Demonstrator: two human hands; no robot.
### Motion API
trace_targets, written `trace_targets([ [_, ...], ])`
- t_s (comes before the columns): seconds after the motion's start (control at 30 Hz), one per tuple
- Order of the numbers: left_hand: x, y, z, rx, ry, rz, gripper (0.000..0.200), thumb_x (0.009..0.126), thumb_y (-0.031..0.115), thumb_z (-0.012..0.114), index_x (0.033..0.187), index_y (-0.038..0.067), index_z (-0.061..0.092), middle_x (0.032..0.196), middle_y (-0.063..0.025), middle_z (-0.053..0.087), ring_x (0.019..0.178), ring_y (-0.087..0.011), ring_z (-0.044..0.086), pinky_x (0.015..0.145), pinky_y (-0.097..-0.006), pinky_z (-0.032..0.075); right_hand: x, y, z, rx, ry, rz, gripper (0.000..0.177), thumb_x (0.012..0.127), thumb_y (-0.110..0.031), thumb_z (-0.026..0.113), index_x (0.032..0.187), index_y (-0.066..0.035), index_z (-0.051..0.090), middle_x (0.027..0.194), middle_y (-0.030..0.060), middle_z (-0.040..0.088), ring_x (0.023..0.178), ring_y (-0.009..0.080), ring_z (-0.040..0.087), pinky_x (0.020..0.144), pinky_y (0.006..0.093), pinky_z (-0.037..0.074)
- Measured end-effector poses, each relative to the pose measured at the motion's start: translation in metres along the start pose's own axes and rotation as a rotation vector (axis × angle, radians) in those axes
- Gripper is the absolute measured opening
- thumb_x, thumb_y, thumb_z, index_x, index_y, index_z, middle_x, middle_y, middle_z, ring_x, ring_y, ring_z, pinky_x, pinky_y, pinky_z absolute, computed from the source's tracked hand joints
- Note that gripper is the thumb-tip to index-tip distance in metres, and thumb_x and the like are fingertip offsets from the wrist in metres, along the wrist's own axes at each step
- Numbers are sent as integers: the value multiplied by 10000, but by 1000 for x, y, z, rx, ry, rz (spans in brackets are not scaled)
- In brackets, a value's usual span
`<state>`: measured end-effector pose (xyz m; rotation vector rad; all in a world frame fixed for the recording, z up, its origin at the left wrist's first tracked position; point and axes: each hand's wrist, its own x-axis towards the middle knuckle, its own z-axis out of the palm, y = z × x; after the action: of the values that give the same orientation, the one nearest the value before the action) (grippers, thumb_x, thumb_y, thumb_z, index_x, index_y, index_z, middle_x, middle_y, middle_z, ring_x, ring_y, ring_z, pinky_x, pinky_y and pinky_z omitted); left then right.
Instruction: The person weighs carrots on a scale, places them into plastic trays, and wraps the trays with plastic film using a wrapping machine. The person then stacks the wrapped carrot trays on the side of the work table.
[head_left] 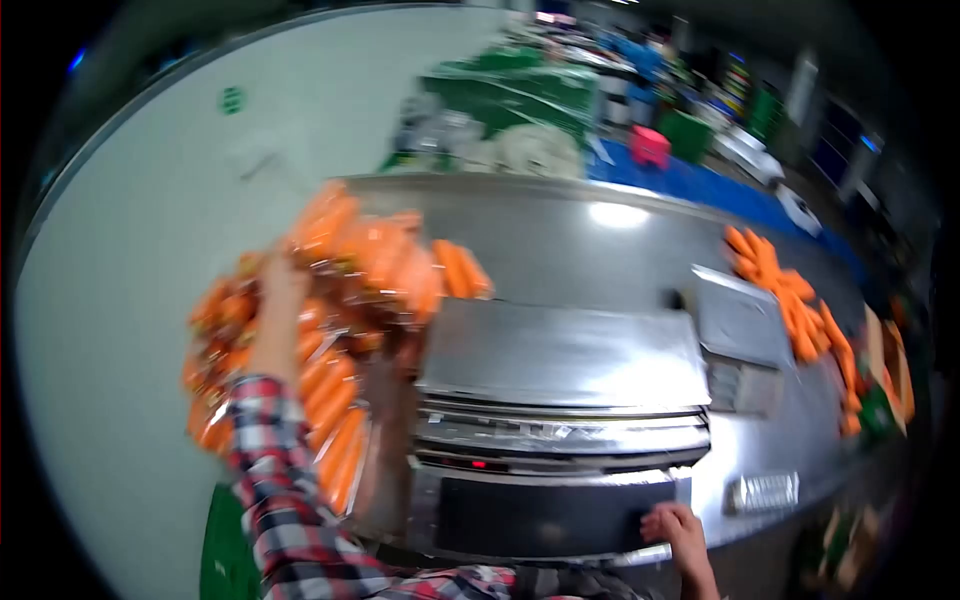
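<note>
My left hand, in a checked sleeve, reaches into a heap of film-wrapped packs of carrots on the left. Its fingers are blurred against a pack of carrots at the top of the heap, so their grip cannot be made out. Low on the right, my right hand is beside the front corner of a steel wrapping machine. Its fingers are curled in, and nothing shows in them. Dark matting covers the machine's front plate, and a red light glows above it.
Loose carrots lie at the right of the steel table, near a flat metal plate. A small shiny tray sits at the front right. A pale wall borders the left. Green crates stand behind.
</note>
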<state>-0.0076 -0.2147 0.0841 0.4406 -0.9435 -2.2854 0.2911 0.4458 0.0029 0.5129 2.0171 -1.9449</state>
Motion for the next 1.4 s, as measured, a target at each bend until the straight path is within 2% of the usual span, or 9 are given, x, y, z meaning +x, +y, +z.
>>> trace_targets([
  [0.2,31,-27,-52,282,-105,-27,333,955,252,438,1197,33,506,1113,-135,567,1026,-216,537,951,-329,422,-5,40,-105,-575,511,-194,230,900,-182,518,870,16,631,743,86,664,715,149,629,674,280,487],
  [0.4,-114,-19,-26,563,-67,288,363,966,259,417,1231,21,486,1109,-131,562,1040,-211,523,967,-330,404,1,67,-223,-1290,451,-148,407,796,-5,476,1201,-27,496,1239,178,520,1142,336,499,962,379,414],
  [0.53,-211,-63,46,570,-383,131,382,978,272,400,1237,1,474,994,-78,576,933,-172,531,884,-288,420,20,98,-305,-1577,442,-181,312,783,-42,510,1093,-34,552,1113,180,566,1074,366,523,912,393,436],
  [0.8,-527,-268,203,898,-876,-62,238,951,238,470,961,25,576,662,-55,602,606,-135,588,591,-250,484,43,100,-380,-1219,22,-814,143,680,-160,578,718,-67,475,728,107,475,687,291,499,620,400,410],
  [0.87,-599,-338,211,936,-1079,-303,248,794,143,655,1007,28,601,912,-124,634,826,-208,622,786,-313,484,45,93,-383,-1158,14,-925,155,658,-148,589,720,-72,469,705,93,456,677,286,499,598,390,401],
  [0.93,-660,-379,249,1181,-1774,-35,558,675,174,747,1168,34,524,1130,-157,557,1087,-319,508,942,-391,385,50,90,-390,-1120,-151,-863,155,690,-167,593,720,-75,472,730,80,465,706,264,511,620,378,403],
  [1.0,-708,-416,262,1176,-2055,368,442,698,150,708,1097,49,548,1107,-163,576,1032,-335,541,917,-433,411,47,65,-406,-1099,-232,-907,166,719,-195,612,743,-77,499,761,71,488,747,253,527,655,384,413],
  [1.23,-691,-493,293,1157,-1579,490,303,725,-15,570,1001,94,626,1031,-76,646,934,-265,620,889,-449,439,83,-27,-495,-743,105,-1052,262,795,-187,666,1006,-53,589,1002,102,585,939,282,552,848,383,426],
  [1.4,-702,-554,274,1250,-1700,457,347,736,4,563,1041,148,641,1094,-24,638,1079,-230,545,992,-467,350,222,-11,-555,-408,449,-571,257,862,-143,579,1072,0,539,986,135,561,847,229,595,708,311,503],
])
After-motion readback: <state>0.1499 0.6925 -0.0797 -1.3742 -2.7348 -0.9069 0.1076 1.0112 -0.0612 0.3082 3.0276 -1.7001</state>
